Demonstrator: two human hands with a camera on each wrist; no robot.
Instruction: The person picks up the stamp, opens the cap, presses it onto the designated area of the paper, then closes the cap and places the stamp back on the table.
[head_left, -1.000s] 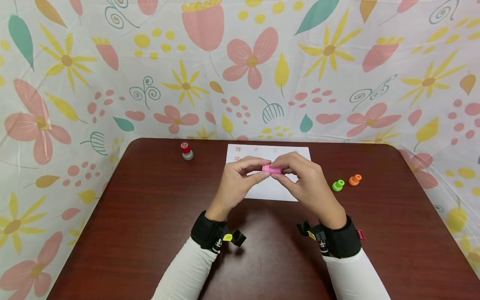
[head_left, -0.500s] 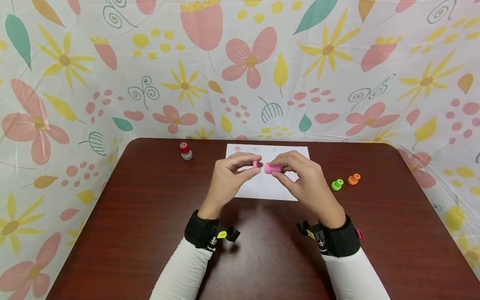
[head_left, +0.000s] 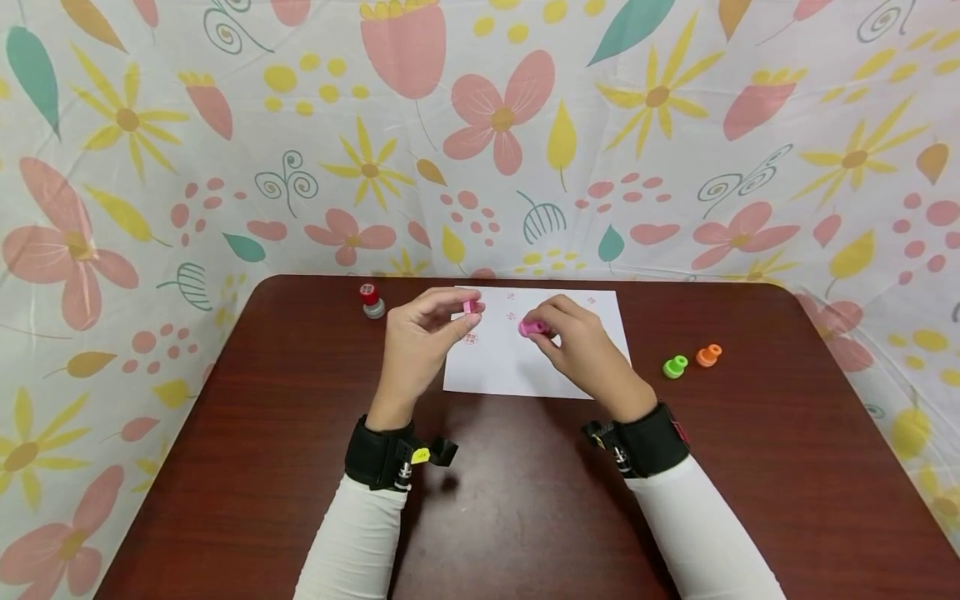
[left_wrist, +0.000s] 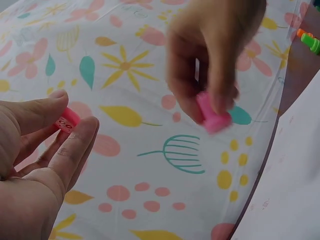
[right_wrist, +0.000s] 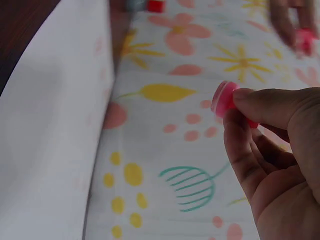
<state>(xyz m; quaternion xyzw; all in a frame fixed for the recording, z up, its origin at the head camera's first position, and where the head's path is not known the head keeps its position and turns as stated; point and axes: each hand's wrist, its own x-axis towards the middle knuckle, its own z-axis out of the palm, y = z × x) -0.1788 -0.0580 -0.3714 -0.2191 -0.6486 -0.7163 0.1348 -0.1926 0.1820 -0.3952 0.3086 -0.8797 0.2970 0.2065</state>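
Note:
My left hand (head_left: pixel 416 346) pinches a small pink stamp cap (head_left: pixel 469 307) between thumb and fingers, above the paper's left edge. In the left wrist view the cap (left_wrist: pixel 69 120) bears a pale printed face. Over the middle of the white paper (head_left: pixel 525 375), my right hand (head_left: pixel 585 350) holds a pink stamp (head_left: pixel 531 328) by its handle. The right wrist view has the wide end of this stamp (right_wrist: pixel 225 99) tilted, with its end face turned mostly out of sight. Small red prints mark the sheet's upper part; the hands cover some.
Right of the paper, a green stamp (head_left: pixel 675 367) and an orange stamp (head_left: pixel 708 356) stand on the brown table (head_left: pixel 300 433). A red-topped grey stamp (head_left: pixel 372 302) is at the back left. Patterned cloth (head_left: pixel 480 200) hangs behind the table.
The cap has come off the stamp. My left hand has drawn it leftward, and my right hand has shifted slightly left with the stamp, its wide end now lower.

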